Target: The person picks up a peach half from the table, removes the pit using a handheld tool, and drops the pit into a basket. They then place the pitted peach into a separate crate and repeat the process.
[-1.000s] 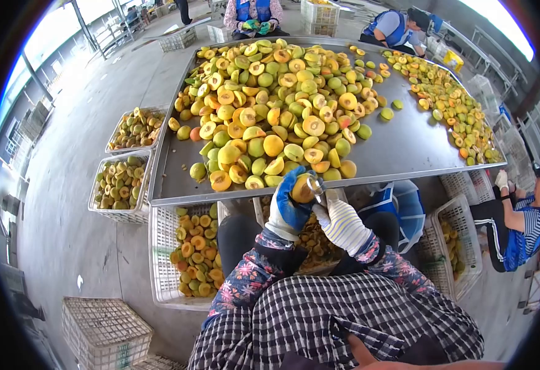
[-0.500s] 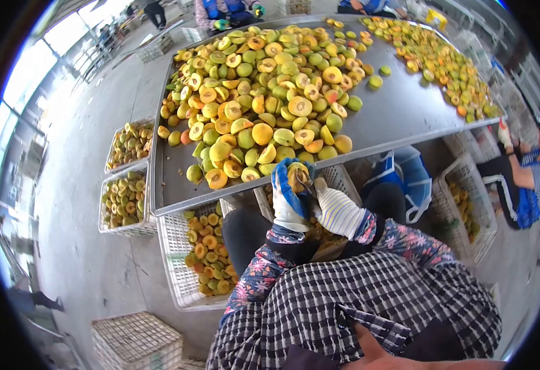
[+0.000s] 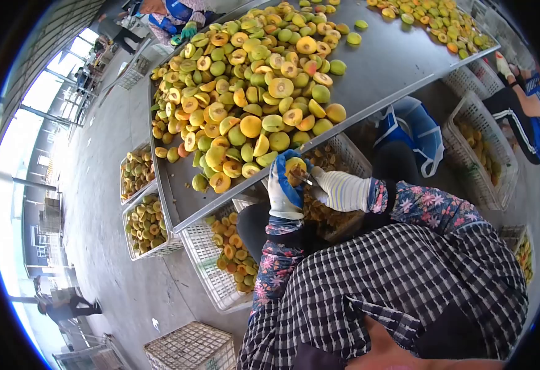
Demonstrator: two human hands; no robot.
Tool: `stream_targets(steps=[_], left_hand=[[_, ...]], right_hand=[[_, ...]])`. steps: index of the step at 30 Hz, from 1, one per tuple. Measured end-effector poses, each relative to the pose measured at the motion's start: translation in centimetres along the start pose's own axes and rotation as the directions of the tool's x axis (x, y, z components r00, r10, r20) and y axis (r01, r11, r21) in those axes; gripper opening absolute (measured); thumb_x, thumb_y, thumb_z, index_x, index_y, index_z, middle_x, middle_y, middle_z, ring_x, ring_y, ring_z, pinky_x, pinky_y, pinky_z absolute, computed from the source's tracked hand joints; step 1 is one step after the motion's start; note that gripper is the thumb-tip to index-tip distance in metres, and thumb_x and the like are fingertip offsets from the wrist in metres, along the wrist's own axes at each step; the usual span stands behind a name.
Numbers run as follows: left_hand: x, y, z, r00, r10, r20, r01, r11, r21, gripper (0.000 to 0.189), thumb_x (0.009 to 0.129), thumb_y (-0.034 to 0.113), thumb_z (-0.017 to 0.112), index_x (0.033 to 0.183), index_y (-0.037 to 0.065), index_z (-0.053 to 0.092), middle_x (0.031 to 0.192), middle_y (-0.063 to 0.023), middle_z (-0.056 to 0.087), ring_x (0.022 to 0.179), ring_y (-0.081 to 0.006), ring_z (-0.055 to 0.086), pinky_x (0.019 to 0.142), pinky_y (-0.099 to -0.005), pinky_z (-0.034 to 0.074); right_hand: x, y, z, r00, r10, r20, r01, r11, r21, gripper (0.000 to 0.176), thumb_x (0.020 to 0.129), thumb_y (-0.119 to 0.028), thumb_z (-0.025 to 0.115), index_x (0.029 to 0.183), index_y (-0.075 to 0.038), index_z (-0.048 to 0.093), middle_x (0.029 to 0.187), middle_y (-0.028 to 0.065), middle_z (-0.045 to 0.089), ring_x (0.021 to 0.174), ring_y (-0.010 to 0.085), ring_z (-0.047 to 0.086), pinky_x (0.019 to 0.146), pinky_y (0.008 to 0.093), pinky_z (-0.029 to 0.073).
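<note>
My left hand [image 3: 286, 188], in a white glove with a blue coated palm, is closed around a halved peach [image 3: 295, 166] just off the near edge of the metal table [image 3: 399, 80]. Its cut face is turned toward my right hand [image 3: 342, 190], which wears a striped white glove. The fingers of that hand grip a small metal pitting tool [image 3: 309, 180], its tip at the fruit; its handle is mostly hidden. Right beyond my hands lies a large heap of yellow-green peach halves [image 3: 251, 92], several with brown stones inside.
A crate with brown pits [image 3: 325, 158] stands below my hands. Crates of peach halves [image 3: 236, 256] stand left and right. A blue and white bag [image 3: 427, 139] hangs under the table. Co-workers sit at the far edge [image 3: 180, 18] and at the right [image 3: 529, 117].
The view has tilted and turned, so the table and crates sit at a different slant. Both hands stay together at the fruit, whose cut face now shows more toward the tool.
</note>
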State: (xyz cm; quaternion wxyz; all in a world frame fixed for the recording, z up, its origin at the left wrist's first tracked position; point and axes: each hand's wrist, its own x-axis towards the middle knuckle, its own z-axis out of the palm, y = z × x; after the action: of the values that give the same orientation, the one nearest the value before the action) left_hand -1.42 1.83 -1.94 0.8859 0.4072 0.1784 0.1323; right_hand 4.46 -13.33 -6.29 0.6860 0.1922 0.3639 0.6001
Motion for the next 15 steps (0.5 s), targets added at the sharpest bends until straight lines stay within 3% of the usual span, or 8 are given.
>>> stream_targets(steps=[1, 2, 3, 4, 6, 9, 11, 15], left_hand=[[0.4, -0.6, -0.3, 0.992, 0.121, 0.027, -0.123, 0.987, 0.106, 0.035, 0.100, 0.033, 0.050, 0.114, 0.001, 0.055, 0.110, -0.0124, 0.059, 0.101, -0.0277, 0.060, 0.092, -0.0419, 0.050], [0.8, -1.3, -0.6, 0.970, 0.238, 0.053, -0.244, 0.949, 0.202, 0.036, 0.100, 0.034, 0.049, 0.112, 0.000, 0.056, 0.108, -0.0128, 0.060, 0.099, -0.0274, 0.060, 0.091, -0.0418, 0.051], [1.3, -1.5, -0.9, 0.964, 0.264, 0.037, -0.267, 0.951, 0.157, 0.037, 0.101, 0.035, 0.048, 0.108, 0.000, 0.056, 0.103, -0.0129, 0.060, 0.097, -0.0268, 0.061, 0.090, -0.0408, 0.051], [1.9, -1.9, -1.4, 0.939, 0.311, 0.148, -0.333, 0.931, 0.152, 0.034, 0.101, 0.032, 0.046, 0.101, 0.000, 0.057, 0.095, -0.0126, 0.061, 0.095, -0.0247, 0.060, 0.085, -0.0374, 0.050], [0.6, -0.6, 0.0, 0.935, 0.339, 0.108, -0.353, 0.847, 0.398, 0.029, 0.102, 0.024, 0.044, 0.098, -0.001, 0.057, 0.091, -0.0124, 0.065, 0.090, -0.0229, 0.062, 0.080, -0.0338, 0.050], [1.3, -2.3, 0.3, 0.982, 0.119, -0.147, -0.140, 0.981, -0.137, 0.034, 0.099, 0.032, 0.054, 0.099, -0.001, 0.065, 0.084, -0.0092, 0.068, 0.071, -0.0200, 0.066, 0.064, -0.0311, 0.053], [0.8, -2.0, 0.7, 0.976, 0.140, -0.167, -0.138, 0.990, 0.026, 0.039, 0.099, 0.037, 0.054, 0.099, 0.000, 0.065, 0.081, -0.0085, 0.068, 0.067, -0.0196, 0.065, 0.060, -0.0303, 0.052], [2.2, -3.6, -0.9, 0.997, 0.050, -0.059, -0.053, 0.997, -0.048, 0.035, 0.099, 0.034, 0.054, 0.102, 0.000, 0.065, 0.086, -0.0064, 0.068, 0.073, -0.0167, 0.065, 0.064, -0.0294, 0.052]], right_hand=[[-0.1, 0.3, 0.5, 0.981, -0.189, -0.043, 0.136, 0.828, -0.544, 0.032, 0.095, -0.020, 0.054, 0.119, 0.001, 0.050, 0.093, 0.0211, 0.064, 0.085, 0.0351, 0.064, 0.076, 0.0396, 0.051], [-1.2, 2.3, 1.7, 0.929, -0.361, 0.087, 0.202, 0.296, -0.934, 0.033, 0.095, -0.020, 0.054, 0.120, 0.001, 0.050, 0.095, 0.0221, 0.064, 0.088, 0.0366, 0.064, 0.078, 0.0398, 0.050], [-2.3, 4.6, 2.7, 0.868, -0.397, 0.299, 0.147, -0.369, -0.918, 0.034, 0.096, -0.020, 0.054, 0.121, 0.002, 0.049, 0.097, 0.0232, 0.064, 0.090, 0.0381, 0.063, 0.081, 0.0400, 0.050], [-2.2, 6.0, 3.4, 0.828, -0.253, 0.500, 0.021, -0.877, -0.479, 0.035, 0.096, -0.020, 0.054, 0.122, 0.002, 0.049, 0.099, 0.0242, 0.064, 0.092, 0.0397, 0.063, 0.083, 0.0402, 0.049], [-1.9, 5.3, 2.9, 0.764, -0.073, 0.641, 0.098, -0.969, -0.228, 0.038, 0.094, -0.018, 0.053, 0.125, 0.003, 0.045, 0.099, 0.0285, 0.064, 0.093, 0.0434, 0.062, 0.078, 0.0459, 0.049], [-2.1, 5.0, 2.1, 0.796, -0.198, 0.572, -0.152, -0.980, -0.128, 0.046, 0.088, -0.017, 0.055, 0.124, 0.009, 0.042, 0.084, 0.0282, 0.064, 0.080, 0.0439, 0.063, 0.069, 0.0486, 0.049], [-2.4, 4.7, 2.6, 0.829, -0.274, 0.487, -0.331, -0.943, 0.033, 0.047, 0.086, -0.019, 0.056, 0.123, 0.008, 0.043, 0.081, 0.0261, 0.063, 0.078, 0.0442, 0.062, 0.069, 0.0490, 0.050], [-3.2, 3.6, 2.7, 0.869, -0.148, 0.472, -0.100, -0.987, -0.126, 0.047, 0.087, -0.017, 0.057, 0.126, 0.006, 0.043, 0.094, 0.0290, 0.063, 0.090, 0.0453, 0.061, 0.077, 0.0458, 0.050]])
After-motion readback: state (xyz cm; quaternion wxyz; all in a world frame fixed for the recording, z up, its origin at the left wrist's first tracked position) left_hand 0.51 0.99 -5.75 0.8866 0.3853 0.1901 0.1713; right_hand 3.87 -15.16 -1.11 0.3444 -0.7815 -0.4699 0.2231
